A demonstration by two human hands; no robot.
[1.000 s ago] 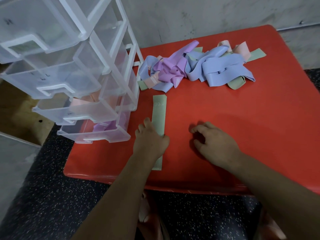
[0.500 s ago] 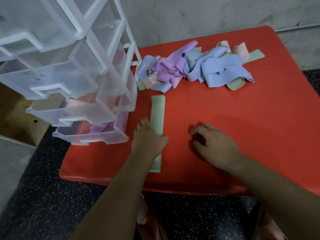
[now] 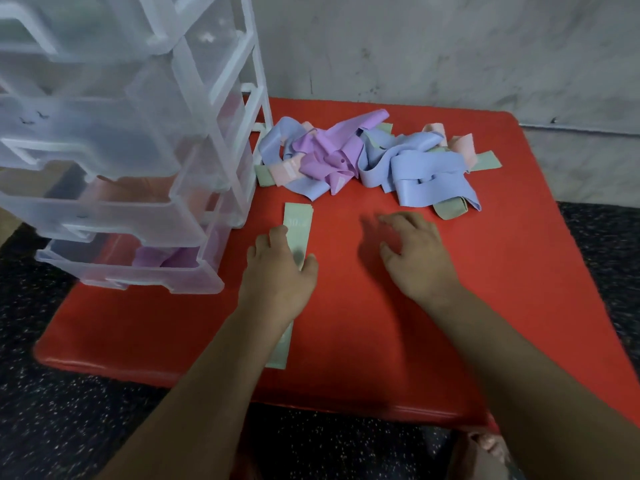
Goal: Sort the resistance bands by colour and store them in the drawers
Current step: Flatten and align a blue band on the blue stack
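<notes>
Both hands have slid forward across the glossy red table [image 3: 450, 341] since a second ago, towards the heap at its far side. The left hand [image 3: 277, 275] lies palm-down on a flat pale-green resistance band [image 3: 298, 220], fingers loosely bent over its left edge and thumb at its right edge, pressing it to the tabletop. The strip runs lengthwise away from the person, its printed far end showing past the fingertips and its near end emerging from under the wrist, close to the table's front edge.

The right hand [image 3: 415, 261] rests palm-down on bare table well to the right of the strip, fingers loosely curled and holding nothing. Just beyond both hands sits one tangled heap of blue, purple, pink and green bands [image 3: 363, 161]; how many it holds cannot be told.

At the left stands one clear plastic drawer unit [image 3: 221, 98] with four drawers in view, all pulled out. The third drawer [image 3: 104, 216] down holds pink bands, and the bottom drawer [image 3: 145, 280] holds purple ones.
</notes>
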